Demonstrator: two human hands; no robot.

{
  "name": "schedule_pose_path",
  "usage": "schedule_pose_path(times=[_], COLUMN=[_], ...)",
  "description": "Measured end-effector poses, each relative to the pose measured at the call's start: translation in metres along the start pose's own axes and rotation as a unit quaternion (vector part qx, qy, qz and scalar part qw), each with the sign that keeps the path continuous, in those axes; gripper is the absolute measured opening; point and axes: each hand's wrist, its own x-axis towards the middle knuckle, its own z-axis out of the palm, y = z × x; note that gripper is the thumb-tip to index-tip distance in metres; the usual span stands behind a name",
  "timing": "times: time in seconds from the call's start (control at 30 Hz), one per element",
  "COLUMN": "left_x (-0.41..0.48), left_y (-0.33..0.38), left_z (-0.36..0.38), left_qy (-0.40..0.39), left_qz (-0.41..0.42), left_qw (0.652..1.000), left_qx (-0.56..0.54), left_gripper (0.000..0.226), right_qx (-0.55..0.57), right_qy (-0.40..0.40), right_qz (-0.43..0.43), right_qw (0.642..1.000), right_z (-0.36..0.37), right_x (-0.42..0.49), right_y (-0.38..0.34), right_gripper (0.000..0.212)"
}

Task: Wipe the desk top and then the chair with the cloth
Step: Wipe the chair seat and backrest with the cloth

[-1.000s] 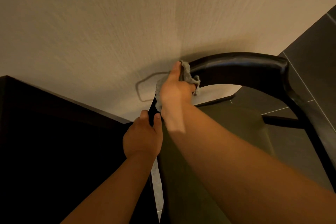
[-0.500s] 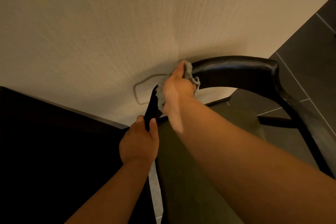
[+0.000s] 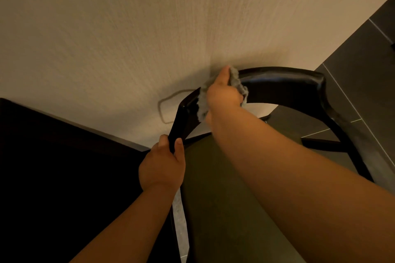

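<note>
A black chair (image 3: 284,83) with a curved glossy top rail and a dark olive seat (image 3: 215,194) stands in front of me, close to the wall. My right hand (image 3: 223,94) grips a grey cloth (image 3: 237,83) and holds it against the left part of the top rail. Lower down, my left hand (image 3: 162,166) grips the chair's left upright post. The dark desk top (image 3: 53,166) lies at the lower left, in deep shadow.
A beige textured wall (image 3: 149,28) fills the upper view, with a thin cable loop (image 3: 168,109) hanging on it. Dark floor tiles (image 3: 363,70) show at the right. A narrow gap of pale floor (image 3: 179,220) separates desk and chair.
My right hand has slid the cloth a little to the right along the top rail, uncovering the rail's left corner. The left hand keeps its grip on the post.
</note>
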Motion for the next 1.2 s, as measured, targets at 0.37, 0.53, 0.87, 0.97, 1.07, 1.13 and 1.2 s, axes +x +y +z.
schedule_pose_path(times=[0.37,0.53,0.87,0.97,1.07,1.13,1.2], left_x=[-0.002,0.029,0.096,0.093,0.093,0.092,0.093], left_y=[0.0,0.062,0.143,0.142,0.142,0.141,0.14], left_z=[0.003,-0.042,-0.065,-0.061,-0.06,-0.058,-0.056], left_qy=[0.052,0.052,-0.035,-0.011,0.005,0.02,0.025], left_qz=[0.054,0.156,0.192,0.196,0.201,0.202,0.2], left_qw=[0.991,0.956,0.976,0.974,0.971,0.97,0.971], left_qx=[-0.108,-0.243,0.097,0.114,0.131,0.133,0.13], left_gripper=[0.06,0.051,0.061,0.062,0.061,0.059,0.058], right_qx=[-0.1,-0.18,-0.518,-0.546,-0.576,-0.594,-0.611], right_qy=[0.089,0.165,0.144,0.171,0.19,0.137,0.072], right_qz=[-0.174,-0.278,-0.628,-0.619,-0.545,-0.531,-0.532], right_qw=[0.976,0.929,0.562,0.538,0.579,0.589,0.582], right_z=[-0.02,-0.048,-0.105,-0.133,-0.121,-0.099,-0.083], right_x=[0.019,0.015,0.072,0.089,0.077,0.064,0.054], right_y=[0.008,0.013,-0.009,-0.028,-0.035,-0.033,-0.028], right_gripper=[0.074,0.085,0.036,0.023,0.035,0.042,0.044])
